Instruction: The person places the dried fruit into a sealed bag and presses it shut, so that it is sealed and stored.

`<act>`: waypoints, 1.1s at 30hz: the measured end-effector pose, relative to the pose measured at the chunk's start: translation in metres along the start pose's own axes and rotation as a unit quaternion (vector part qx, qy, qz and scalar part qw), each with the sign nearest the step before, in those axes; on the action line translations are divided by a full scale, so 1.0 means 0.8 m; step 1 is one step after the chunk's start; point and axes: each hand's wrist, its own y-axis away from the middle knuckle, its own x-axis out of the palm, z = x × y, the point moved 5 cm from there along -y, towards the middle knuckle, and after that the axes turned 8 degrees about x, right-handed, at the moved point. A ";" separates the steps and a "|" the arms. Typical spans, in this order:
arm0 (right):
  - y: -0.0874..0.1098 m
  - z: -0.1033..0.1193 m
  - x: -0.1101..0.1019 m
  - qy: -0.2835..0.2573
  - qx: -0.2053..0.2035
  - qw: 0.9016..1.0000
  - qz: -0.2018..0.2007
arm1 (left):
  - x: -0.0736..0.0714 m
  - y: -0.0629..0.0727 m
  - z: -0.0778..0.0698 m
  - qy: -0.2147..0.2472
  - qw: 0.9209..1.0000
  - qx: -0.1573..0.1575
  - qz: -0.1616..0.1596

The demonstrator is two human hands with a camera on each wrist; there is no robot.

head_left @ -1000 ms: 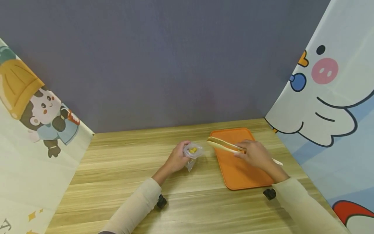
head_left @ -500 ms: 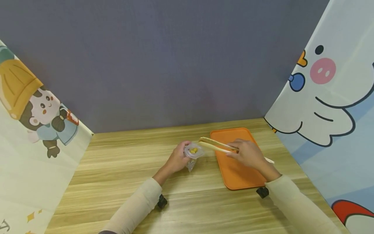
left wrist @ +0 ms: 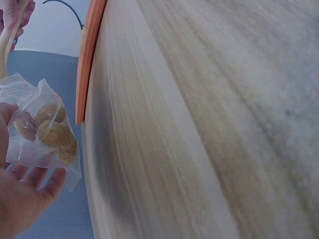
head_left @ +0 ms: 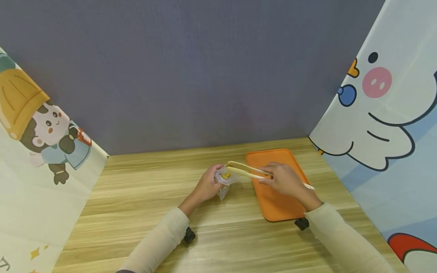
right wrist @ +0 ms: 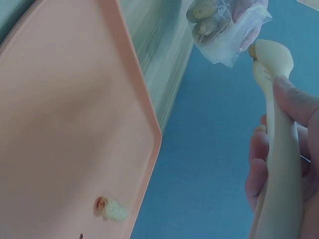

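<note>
My left hand holds up a clear plastic bag, its mouth facing up, above the table. Several round brownish-yellow pieces lie inside, seen through the plastic in the left wrist view. My right hand grips cream-coloured tongs whose tips reach over the bag's mouth in the head view. Between the tong tips a bit of a small brown piece shows; most of it is hidden. A small pale piece with a reddish-brown end lies on the orange tray under my right hand.
The wooden table reaches back to a grey wall panel. Printed cartoon panels stand at the left and right. A black wrist device hangs below the right sleeve, and another below the left.
My right hand has moved left with the tongs, bringing their tips from the tray's far left edge to over the bag's mouth. My left hand and the bag have stayed nearly still.
</note>
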 end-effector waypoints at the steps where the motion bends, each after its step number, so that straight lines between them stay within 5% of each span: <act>1: 0.000 0.001 0.000 -0.004 -0.001 1.000 0.000 | 0.000 0.000 0.000 -0.001 1.000 0.000 0.000; 19: -0.003 0.005 0.002 -0.024 0.023 0.999 0.006 | 0.002 0.003 0.001 0.013 1.000 -0.004 0.006; 33: 0.005 -0.031 -0.006 -0.029 0.052 0.998 0.006 | 0.000 0.004 0.008 0.012 1.000 -0.010 0.004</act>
